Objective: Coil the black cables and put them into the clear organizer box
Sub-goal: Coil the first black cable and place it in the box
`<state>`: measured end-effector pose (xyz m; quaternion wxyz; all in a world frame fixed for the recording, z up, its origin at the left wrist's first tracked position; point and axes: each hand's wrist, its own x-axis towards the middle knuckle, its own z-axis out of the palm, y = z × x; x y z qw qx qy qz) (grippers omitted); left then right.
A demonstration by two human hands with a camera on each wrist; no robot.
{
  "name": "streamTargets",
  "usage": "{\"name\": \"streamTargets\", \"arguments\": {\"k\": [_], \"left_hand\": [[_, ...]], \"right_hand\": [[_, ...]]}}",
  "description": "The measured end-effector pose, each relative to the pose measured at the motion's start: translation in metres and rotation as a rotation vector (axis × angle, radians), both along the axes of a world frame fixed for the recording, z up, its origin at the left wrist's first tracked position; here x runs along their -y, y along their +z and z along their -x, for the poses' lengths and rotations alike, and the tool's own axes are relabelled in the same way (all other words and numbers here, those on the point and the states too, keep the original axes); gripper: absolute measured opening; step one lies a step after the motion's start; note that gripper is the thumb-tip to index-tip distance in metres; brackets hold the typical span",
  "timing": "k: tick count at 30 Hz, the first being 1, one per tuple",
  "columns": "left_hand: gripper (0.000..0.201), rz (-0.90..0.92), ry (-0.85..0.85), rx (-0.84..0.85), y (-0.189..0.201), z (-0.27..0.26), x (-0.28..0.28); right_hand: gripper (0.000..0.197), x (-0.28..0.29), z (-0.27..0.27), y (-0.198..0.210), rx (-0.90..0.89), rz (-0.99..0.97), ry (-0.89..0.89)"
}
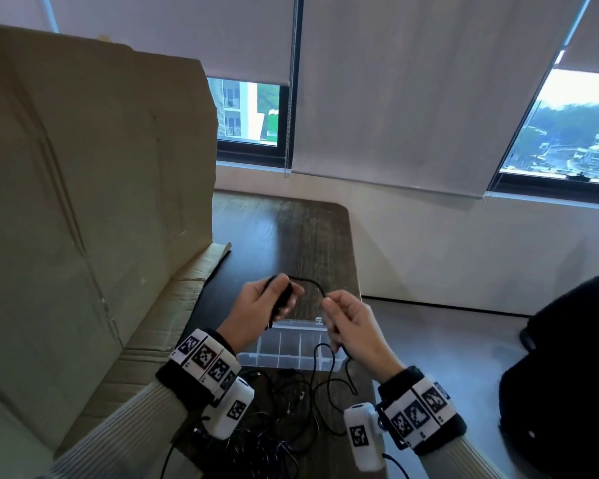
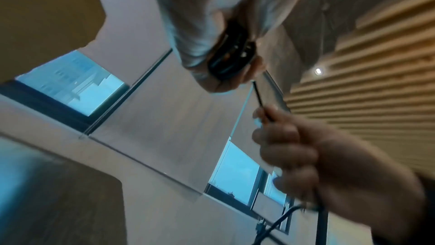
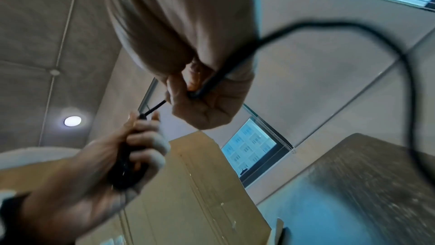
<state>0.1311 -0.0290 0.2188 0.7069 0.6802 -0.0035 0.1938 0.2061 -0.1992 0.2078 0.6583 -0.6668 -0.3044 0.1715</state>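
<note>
My left hand (image 1: 274, 299) grips a small bundle of coiled black cable (image 1: 282, 299), seen close in the left wrist view as stacked loops (image 2: 231, 53). A short arc of the same cable (image 1: 313, 283) runs across to my right hand (image 1: 336, 318), which pinches it between thumb and fingers (image 3: 197, 92). Below that hand the cable hangs in loose loops (image 1: 329, 371) over the clear organizer box (image 1: 256, 356). The box lies on the dark table (image 1: 291, 236) under both hands, lid open, its divided compartments showing. More black cables (image 1: 277, 426) lie tangled in front of it.
A large cardboard sheet (image 1: 83, 184) leans along the table's left side, with a flattened piece (image 1: 173, 305) by the box. A black chair (image 1: 567, 375) stands at right. Beyond the table are a white wall and windows with blinds (image 1: 395, 98).
</note>
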Motion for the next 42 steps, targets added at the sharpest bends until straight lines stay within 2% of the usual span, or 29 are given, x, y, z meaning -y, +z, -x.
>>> {"name": "streamTargets", "arguments": {"k": [2,6,9,11,14,15,17,20,22,24,26,29,31,33,36,39,42], "left_hand": [[0.043,0.169,0.06,0.003,0.004,-0.003,0.0],[0.04,0.297,0.131,-0.052,0.007,-0.007,0.002],[0.041,0.412,0.111,-0.048,0.013,-0.008,0.001],[0.039,0.452,0.097,-0.057,0.017,-0.008,0.0],[0.038,0.537,0.024,-0.032,0.024,-0.009,-0.003],[0.035,0.536,0.033,-0.025,0.025,-0.01,-0.003],[0.024,0.415,0.125,-0.036,0.025,-0.012,-0.003],[0.019,0.045,0.205,0.005,0.019,-0.015,-0.008],[0.029,-0.308,0.201,0.053,0.009,-0.015,-0.014],[0.055,-0.576,0.133,0.016,-0.001,-0.011,-0.018],[0.067,-0.668,0.023,-0.013,-0.007,-0.008,-0.016],[0.064,-0.852,-0.11,-0.033,-0.004,-0.006,-0.003],[0.061,-0.939,-0.172,-0.075,-0.004,-0.007,0.003],[0.044,-0.879,-0.203,-0.096,-0.005,-0.008,0.004],[0.026,-0.523,-0.219,-0.131,-0.003,-0.005,0.002],[0.034,-0.171,-0.165,-0.13,0.004,-0.004,0.003],[0.048,0.069,-0.064,-0.13,0.009,-0.006,0.006]], "right_hand": [[0.022,-0.001,0.003,-0.01,0.032,0.069,0.019],[0.023,-0.002,0.011,-0.015,0.214,0.195,0.057],[0.024,-0.004,0.015,-0.017,0.419,0.308,0.114],[0.027,-0.006,0.016,-0.022,0.533,0.44,0.165],[0.032,-0.008,0.017,-0.035,0.637,0.752,0.309],[0.032,-0.009,0.02,-0.037,0.646,0.784,0.357],[0.031,-0.009,0.026,-0.034,0.629,0.757,0.426],[0.027,-0.004,0.031,-0.01,0.626,0.683,0.432],[0.024,0.002,0.03,0.009,0.581,0.576,0.401],[0.021,0.007,0.023,0.021,0.523,0.45,0.323],[0.02,0.01,0.015,0.024,0.498,0.357,0.226],[0.018,0.008,0.007,0.025,0.518,0.263,0.125],[0.013,0.007,0.004,0.024,0.439,0.168,0.071],[0.005,0.007,-0.001,0.022,0.303,0.062,-0.012],[0.004,0.011,-0.009,0.019,0.122,-0.076,-0.156],[0.007,0.014,-0.01,0.013,-0.015,-0.153,-0.225],[0.01,0.013,-0.006,0.003,-0.09,-0.217,-0.178]]}}
